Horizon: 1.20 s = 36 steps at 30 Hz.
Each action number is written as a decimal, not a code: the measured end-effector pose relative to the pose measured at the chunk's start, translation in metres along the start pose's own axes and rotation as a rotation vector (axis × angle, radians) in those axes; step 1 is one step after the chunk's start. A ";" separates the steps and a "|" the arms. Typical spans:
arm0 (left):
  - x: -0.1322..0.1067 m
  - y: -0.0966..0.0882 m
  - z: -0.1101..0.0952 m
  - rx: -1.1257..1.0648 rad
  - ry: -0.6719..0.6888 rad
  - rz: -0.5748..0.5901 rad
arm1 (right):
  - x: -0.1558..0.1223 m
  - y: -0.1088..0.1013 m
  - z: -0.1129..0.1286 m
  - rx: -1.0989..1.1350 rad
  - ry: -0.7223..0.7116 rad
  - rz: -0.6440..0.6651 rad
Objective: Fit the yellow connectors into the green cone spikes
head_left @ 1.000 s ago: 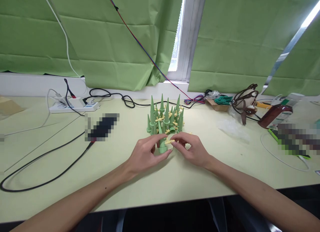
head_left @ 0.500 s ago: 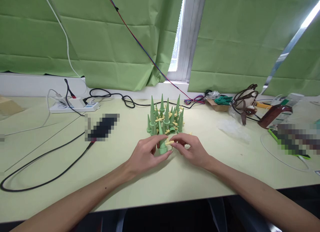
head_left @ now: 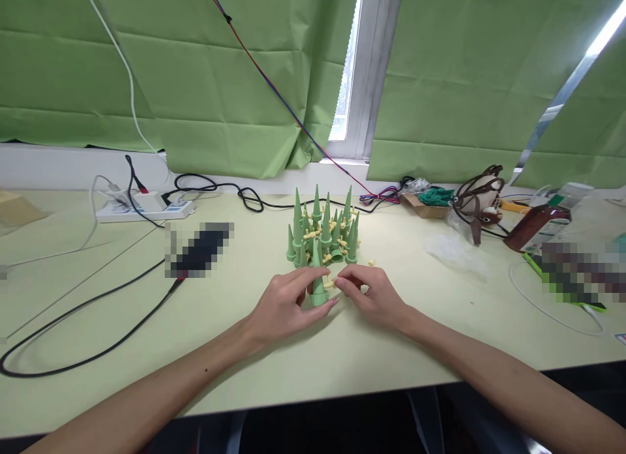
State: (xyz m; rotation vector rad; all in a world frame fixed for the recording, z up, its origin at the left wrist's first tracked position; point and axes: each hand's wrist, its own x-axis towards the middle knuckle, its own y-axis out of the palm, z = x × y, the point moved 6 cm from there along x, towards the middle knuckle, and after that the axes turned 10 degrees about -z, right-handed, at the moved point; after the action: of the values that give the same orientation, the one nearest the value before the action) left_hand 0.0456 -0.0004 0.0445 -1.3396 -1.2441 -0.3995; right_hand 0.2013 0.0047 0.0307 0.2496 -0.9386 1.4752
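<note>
My left hand [head_left: 286,304] is closed round the base of a single green cone [head_left: 317,281] that stands upright on the pale table [head_left: 122,349]. My right hand [head_left: 372,296] pinches a small yellow peg [head_left: 329,284] against the cone's right side. Just behind both hands stands a cluster of green cones [head_left: 323,229] joined with yellow pegs. A few loose yellow pegs [head_left: 372,263] lie on the table to the right of the cluster.
A white power strip [head_left: 144,207] with cables lies at the back left. A black cable [head_left: 88,310] loops across the left side. At the right are a crumpled clear bag [head_left: 452,248], a brown-strapped object [head_left: 479,199], a brown bottle [head_left: 538,226] and a small box with green items [head_left: 430,199].
My right hand has pushed the yellow peg left and down, closer against the cone's side. My left hand stays on the cone's base.
</note>
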 end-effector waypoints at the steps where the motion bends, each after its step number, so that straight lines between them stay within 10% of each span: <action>1: 0.000 0.000 0.000 0.000 0.004 -0.001 | 0.000 0.000 0.000 -0.007 0.001 -0.002; 36: -0.001 -0.001 0.000 -0.018 -0.032 -0.030 | -0.002 0.001 0.003 0.074 0.063 0.001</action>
State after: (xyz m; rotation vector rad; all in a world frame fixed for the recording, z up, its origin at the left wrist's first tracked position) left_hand 0.0439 -0.0010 0.0440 -1.3486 -1.2908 -0.4128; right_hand 0.1996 0.0009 0.0312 0.2556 -0.8348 1.5121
